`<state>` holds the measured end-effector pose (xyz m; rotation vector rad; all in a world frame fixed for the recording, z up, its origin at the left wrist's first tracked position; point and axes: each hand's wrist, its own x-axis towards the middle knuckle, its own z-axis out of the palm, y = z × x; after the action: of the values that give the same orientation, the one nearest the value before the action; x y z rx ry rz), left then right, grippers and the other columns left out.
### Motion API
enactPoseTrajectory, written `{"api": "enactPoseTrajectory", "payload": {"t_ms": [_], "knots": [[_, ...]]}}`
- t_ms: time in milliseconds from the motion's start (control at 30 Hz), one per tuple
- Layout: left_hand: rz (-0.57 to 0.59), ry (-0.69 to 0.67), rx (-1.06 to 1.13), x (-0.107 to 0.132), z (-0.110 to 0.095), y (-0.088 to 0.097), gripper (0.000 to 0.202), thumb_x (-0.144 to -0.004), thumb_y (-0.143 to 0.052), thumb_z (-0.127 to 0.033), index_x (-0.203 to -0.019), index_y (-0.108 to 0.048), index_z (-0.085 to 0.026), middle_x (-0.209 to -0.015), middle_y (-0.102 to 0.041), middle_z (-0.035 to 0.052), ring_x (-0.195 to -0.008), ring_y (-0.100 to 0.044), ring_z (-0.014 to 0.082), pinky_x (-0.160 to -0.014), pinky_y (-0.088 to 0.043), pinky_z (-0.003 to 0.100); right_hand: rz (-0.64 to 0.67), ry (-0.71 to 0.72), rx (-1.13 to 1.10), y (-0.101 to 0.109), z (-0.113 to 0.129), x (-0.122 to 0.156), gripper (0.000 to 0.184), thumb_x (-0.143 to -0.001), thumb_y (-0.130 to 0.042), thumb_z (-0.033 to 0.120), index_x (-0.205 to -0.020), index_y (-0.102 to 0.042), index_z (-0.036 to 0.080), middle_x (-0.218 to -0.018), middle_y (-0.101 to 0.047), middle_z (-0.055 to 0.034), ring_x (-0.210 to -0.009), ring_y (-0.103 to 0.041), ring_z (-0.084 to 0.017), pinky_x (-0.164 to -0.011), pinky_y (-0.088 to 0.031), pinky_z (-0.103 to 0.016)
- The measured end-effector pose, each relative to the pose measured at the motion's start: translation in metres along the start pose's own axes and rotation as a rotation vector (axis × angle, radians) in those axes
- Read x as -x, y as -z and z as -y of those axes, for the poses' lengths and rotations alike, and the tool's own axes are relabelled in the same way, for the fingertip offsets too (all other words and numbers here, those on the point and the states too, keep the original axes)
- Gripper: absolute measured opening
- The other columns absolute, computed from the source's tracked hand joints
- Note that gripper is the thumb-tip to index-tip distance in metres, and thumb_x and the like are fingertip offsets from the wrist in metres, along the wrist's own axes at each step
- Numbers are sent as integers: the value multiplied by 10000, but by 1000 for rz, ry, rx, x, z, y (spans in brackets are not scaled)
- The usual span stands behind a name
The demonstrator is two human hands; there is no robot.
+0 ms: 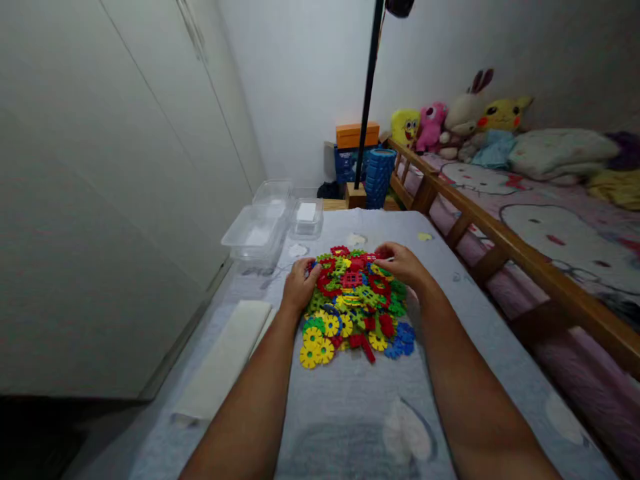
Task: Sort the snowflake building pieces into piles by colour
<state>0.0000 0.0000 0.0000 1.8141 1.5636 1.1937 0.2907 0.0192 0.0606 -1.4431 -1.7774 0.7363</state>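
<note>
A heap of interlocking plastic toy pieces (351, 279) in red, yellow, green and blue lies on the cloth between my hands. Yellow notched discs (313, 347) form its near left corner, and blue discs (401, 340) its near right one. My left hand (299, 285) is at the far left side of the heap, its thumb and fingers closed around a small piece, mostly hidden. On the far right side, my right hand (403, 265) has bent fingers touching red and green pieces; whether it grips one I cannot make out.
Clear plastic containers (255, 230) stand at the far left, beside a smaller clear box (307, 217). A folded white cloth (225, 357) lies left of my left forearm. A wooden bed rail (530, 273) runs along the right, and a black pole (369, 93) rises behind the table.
</note>
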Motion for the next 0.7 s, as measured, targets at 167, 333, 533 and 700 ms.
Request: {"api": "enactPoseTrajectory", "payload": {"t_ms": [167,333,533,700], "knots": [[26,-8,-25,2,-5,1,390,-938,-482,-489,-1140,-658,-206,-1206,-686,92,-1184,-615,245,-1070,-454,405,150,-23,-92,-10,4,4,212,-701,-712,332,-847,-665,186,-831,-673,-29,-754,-603,-178,-716,-479,-307],[27,-5,-15,1,-6,1,390,-936,-475,-483,-1122,-672,-202,-1198,-694,93,-1173,-622,244,-1058,-461,399,399,-23,-231,-5,10,10,321,-696,-745,365,-952,-680,182,-930,-688,-39,-809,-612,-180,-748,-495,-320],[21,24,27,1,-6,2,428,-935,-457,-506,-1106,-686,-188,-1164,-700,92,-1132,-639,245,-1049,-470,402,395,-24,-203,2,4,11,465,-667,-789,296,-1099,-651,197,-1107,-663,-57,-952,-592,-186,-842,-502,-324],[9,69,53,2,-5,2,436,-938,-465,-508,-1147,-674,-187,-1198,-692,98,-1144,-637,245,-1052,-471,405,410,-35,-182,-4,5,11,478,-681,-756,248,-1141,-638,187,-1062,-661,-47,-921,-592,-175,-806,-493,-303]]}}
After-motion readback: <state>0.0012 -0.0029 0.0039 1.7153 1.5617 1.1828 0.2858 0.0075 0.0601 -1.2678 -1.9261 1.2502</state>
